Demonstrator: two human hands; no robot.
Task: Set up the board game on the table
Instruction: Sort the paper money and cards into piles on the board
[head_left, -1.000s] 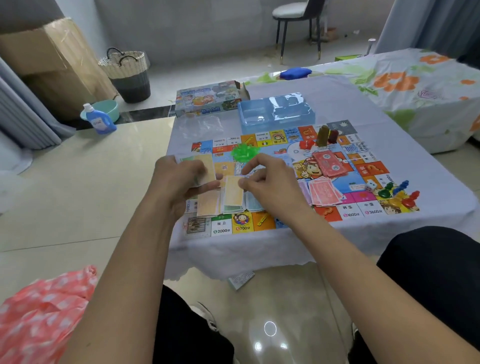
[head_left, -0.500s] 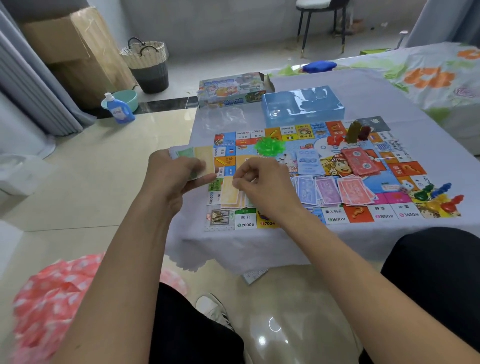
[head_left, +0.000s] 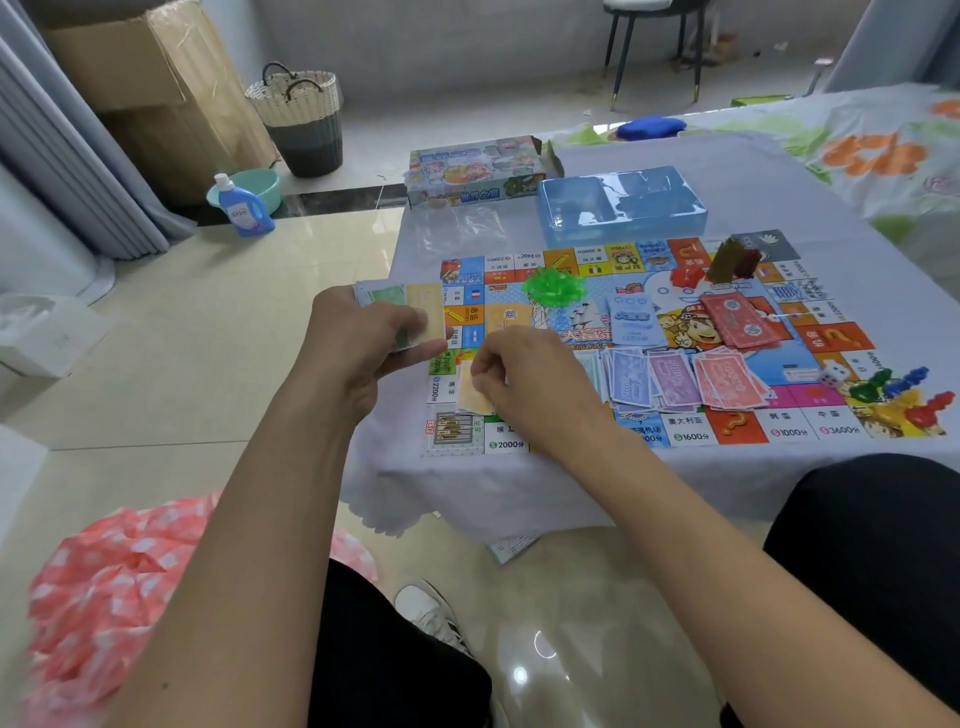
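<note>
At the near left corner of the game board (head_left: 691, 332), the left hand (head_left: 358, 343) grips a fanned stack of play-money notes (head_left: 410, 306), fingers curled round it. The right hand (head_left: 530, 384), fingers bent, pinches one orange note (head_left: 474, 397) lying on the board. To the right, blue, purple and red note piles (head_left: 675, 382) lie spread on the board. Green plastic houses (head_left: 553, 285) sit toward the far edge. The blue tray (head_left: 623, 208) and game box (head_left: 478, 169) stand beyond the board on the cloth-covered table (head_left: 753, 171).
</note>
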